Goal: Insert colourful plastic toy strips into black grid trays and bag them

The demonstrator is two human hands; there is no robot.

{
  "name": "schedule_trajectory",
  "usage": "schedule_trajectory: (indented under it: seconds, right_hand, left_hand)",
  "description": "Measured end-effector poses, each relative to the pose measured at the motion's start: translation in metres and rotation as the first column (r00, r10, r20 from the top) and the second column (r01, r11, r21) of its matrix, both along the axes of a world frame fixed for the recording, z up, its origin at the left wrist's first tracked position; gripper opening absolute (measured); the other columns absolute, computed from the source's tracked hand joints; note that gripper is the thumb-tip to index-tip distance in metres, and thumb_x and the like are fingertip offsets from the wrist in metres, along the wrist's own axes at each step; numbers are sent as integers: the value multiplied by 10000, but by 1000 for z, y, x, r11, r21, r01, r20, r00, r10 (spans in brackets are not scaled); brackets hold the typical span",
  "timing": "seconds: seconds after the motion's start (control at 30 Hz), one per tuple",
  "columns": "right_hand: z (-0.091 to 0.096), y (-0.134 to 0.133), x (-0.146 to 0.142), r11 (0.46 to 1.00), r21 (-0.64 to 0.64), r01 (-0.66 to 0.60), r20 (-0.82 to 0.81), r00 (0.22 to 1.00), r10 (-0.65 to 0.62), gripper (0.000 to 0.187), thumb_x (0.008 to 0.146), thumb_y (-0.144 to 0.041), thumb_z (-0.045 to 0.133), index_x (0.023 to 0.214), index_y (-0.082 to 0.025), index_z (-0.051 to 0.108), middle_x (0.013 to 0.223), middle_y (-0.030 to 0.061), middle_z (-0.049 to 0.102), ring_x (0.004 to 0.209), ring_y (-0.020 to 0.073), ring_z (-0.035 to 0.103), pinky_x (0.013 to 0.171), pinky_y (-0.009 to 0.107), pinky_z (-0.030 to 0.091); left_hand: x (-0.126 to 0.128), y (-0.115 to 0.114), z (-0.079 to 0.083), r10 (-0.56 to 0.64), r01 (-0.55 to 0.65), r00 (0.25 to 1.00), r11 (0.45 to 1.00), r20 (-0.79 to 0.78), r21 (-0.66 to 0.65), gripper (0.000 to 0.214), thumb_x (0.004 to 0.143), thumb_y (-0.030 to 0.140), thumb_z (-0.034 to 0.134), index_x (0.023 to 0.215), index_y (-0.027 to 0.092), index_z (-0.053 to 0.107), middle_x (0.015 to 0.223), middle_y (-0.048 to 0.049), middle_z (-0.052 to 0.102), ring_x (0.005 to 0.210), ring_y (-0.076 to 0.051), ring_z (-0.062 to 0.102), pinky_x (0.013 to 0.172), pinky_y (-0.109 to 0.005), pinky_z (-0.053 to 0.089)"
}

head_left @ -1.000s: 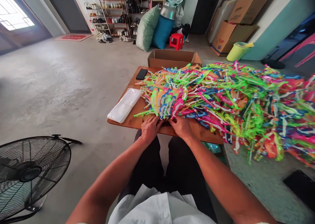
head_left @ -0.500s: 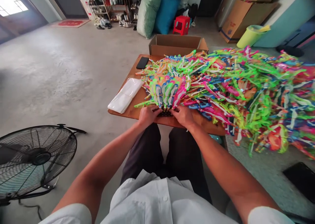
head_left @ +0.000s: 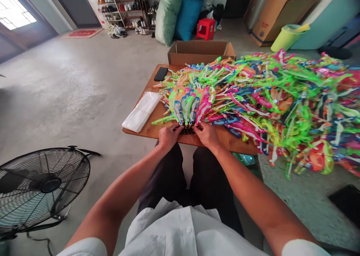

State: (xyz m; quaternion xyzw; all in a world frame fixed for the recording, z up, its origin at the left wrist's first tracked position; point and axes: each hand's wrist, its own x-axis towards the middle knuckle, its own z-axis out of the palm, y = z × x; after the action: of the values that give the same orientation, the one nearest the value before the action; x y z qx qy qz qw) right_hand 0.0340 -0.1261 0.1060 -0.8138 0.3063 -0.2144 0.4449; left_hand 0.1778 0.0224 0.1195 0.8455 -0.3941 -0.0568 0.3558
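Observation:
A fanned bunch of colourful plastic toys (head_left: 187, 107), green, blue, pink and orange with white strips, stands at the near edge of the brown table (head_left: 225, 139). Their narrow lower ends meet a dark perforated holder (head_left: 187, 130). My left hand (head_left: 168, 136) pinches at the left side of these lower ends, fingers closed. On the opposite side, my right hand (head_left: 207, 135) is closed in the same way, thumb and fingertips against the toy ends. The fingers partly hide the holder.
A large heap of similar toys (head_left: 295, 109) spreads to the right. Clear plastic bags (head_left: 143, 111) and a phone (head_left: 161, 74) lie on the left part of the table. Behind it is an open cardboard box (head_left: 201, 53); a black fan (head_left: 47, 186) stands at lower left.
The view has shifted slightly. Both hands stay at the lower ends of the toys, with only a small movement of the fingers; the bunch looks slightly more spread.

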Motion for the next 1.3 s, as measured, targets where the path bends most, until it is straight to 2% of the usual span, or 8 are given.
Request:
schedule_trajectory:
  seconds: [0.13,0.27,0.4,0.5,0.7,1.03,1.17,1.3]
  right_hand:
    - [2,5,-1,987,-159,18,-26,999,-23,128,937,-325,637,898,-219,698,798,49,754,783,230,718,737,305,516]
    - [1,10,-1,933,-356,52,-24,998,-65,166,964,-306,589,889,-201,693,931,102,741,938,255,680,851,326,494]
    - [2,11,1,893,-449,-20,-66,998,-11,174,994,-291,550,950,-187,682,987,117,717,989,261,648,879,323,470]
    - [2,9,2,882,-469,-52,-95,995,8,176,1004,-285,534,973,-183,675,986,122,713,980,263,643,871,325,464]
    - [1,3,5,878,-475,-57,-144,989,-13,184,999,-290,535,923,-183,665,912,115,720,898,261,652,807,326,461]
    - [12,7,10,820,-542,-184,-332,943,-8,199,1022,-241,511,1048,-129,673,1028,168,724,973,286,665,833,334,451]
    - [20,10,13,829,-524,-198,-363,932,-7,205,1023,-227,531,1096,-116,687,1075,159,737,1011,258,676,856,299,448]
    - [31,15,5,882,-443,-161,-323,946,11,194,1005,-289,595,1075,-156,719,1044,111,765,971,221,696,817,259,449]
  left_hand:
    - [-4,-1,-2,-21,22,999,999,37,-26,270,954,458,657,1042,255,811,955,-59,802,876,-216,702,781,-279,440]
    - [-5,-1,-4,-55,52,990,998,132,21,293,981,469,613,996,242,798,921,-81,781,897,-224,685,817,-296,444]
    - [-7,-3,-5,-114,107,957,993,265,40,301,1000,457,575,988,232,775,937,-95,744,994,-240,649,872,-307,450]
    - [-9,-5,-7,-99,94,948,995,302,29,304,1018,431,539,1007,218,756,985,-99,704,991,-231,636,873,-304,451]
    - [-12,-7,-13,-77,73,967,997,241,26,309,1030,418,521,1046,199,739,960,-102,681,898,-218,646,785,-293,436]
    - [-14,-11,-20,-41,40,969,999,242,9,272,1024,390,537,994,200,728,968,-106,679,891,-222,650,771,-299,423]
    - [-18,-11,-17,-20,11,963,999,269,32,265,1021,393,540,1004,206,728,977,-101,699,884,-215,662,759,-290,430]
    - [-20,-3,-6,-14,-1,965,998,260,57,262,1017,400,553,1034,207,729,979,-87,720,871,-204,671,768,-284,461]
